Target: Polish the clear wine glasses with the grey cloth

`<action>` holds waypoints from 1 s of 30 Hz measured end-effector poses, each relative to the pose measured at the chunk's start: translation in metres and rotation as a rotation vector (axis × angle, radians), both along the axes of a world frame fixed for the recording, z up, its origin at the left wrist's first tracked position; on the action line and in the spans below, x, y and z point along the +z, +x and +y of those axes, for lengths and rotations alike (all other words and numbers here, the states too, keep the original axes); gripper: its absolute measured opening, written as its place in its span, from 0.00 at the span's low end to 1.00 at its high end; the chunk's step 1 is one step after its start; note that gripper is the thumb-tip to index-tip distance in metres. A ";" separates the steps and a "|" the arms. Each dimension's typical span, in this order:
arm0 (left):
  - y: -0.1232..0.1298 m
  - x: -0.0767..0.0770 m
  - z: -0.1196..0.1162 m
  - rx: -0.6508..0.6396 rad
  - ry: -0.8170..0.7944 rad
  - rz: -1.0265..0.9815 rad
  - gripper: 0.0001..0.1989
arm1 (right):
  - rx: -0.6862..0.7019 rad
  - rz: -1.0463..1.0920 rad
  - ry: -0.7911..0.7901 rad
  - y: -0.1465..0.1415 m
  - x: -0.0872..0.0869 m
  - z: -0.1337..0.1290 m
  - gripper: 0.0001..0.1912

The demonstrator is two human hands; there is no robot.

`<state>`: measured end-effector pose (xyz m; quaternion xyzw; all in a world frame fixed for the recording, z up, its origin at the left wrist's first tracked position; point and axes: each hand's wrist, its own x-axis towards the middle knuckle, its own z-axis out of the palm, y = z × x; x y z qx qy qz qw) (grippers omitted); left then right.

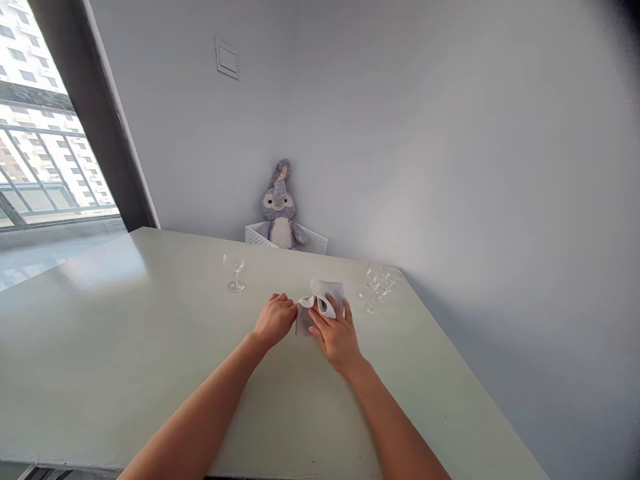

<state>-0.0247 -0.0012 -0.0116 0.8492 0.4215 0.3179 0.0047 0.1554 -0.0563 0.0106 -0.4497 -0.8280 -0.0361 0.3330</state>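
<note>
Left hand: curled closed at the left edge of the cloth; its fingertips are hidden [277, 320].
Right hand: the cloth is gripped under spread fingers, and part of it is covered by them [337, 333].
Cloth: pale grey, folded, held between both hands above the worktop; whether anything is wrapped inside cannot be told [327, 288].
Stemmed glass: stood upright left of the hands, its rim barely made out [236, 272].
Clear glasses: clustered at the right; their number is blurred by overlap [381, 287].
Worktop: cut off by the frame [150, 347].
</note>
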 end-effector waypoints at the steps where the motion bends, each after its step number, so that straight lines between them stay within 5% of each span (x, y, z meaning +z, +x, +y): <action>1: 0.004 0.001 -0.003 -0.056 0.032 0.052 0.16 | -0.012 -0.005 -0.002 -0.001 0.000 0.000 0.19; 5: 0.015 0.004 -0.012 -0.231 0.094 0.112 0.16 | -0.087 0.235 -0.171 0.012 -0.001 0.008 0.15; 9: 0.017 0.001 -0.014 -0.277 0.083 0.061 0.13 | -0.011 0.796 -0.650 0.033 -0.005 0.020 0.14; 12: 0.020 -0.003 -0.014 -0.197 0.044 0.009 0.16 | -0.013 1.286 -0.842 0.034 -0.013 0.028 0.13; 17: 0.032 -0.009 -0.020 0.052 -0.013 -0.111 0.16 | 0.006 1.854 -0.825 0.009 -0.019 0.028 0.17; 23: 0.050 -0.015 -0.029 0.227 -0.080 -0.336 0.16 | 0.227 1.779 -0.846 -0.020 -0.022 0.011 0.20; 30: 0.055 -0.004 -0.035 0.171 -0.158 -0.480 0.14 | 0.311 1.550 -0.842 -0.030 -0.033 0.008 0.16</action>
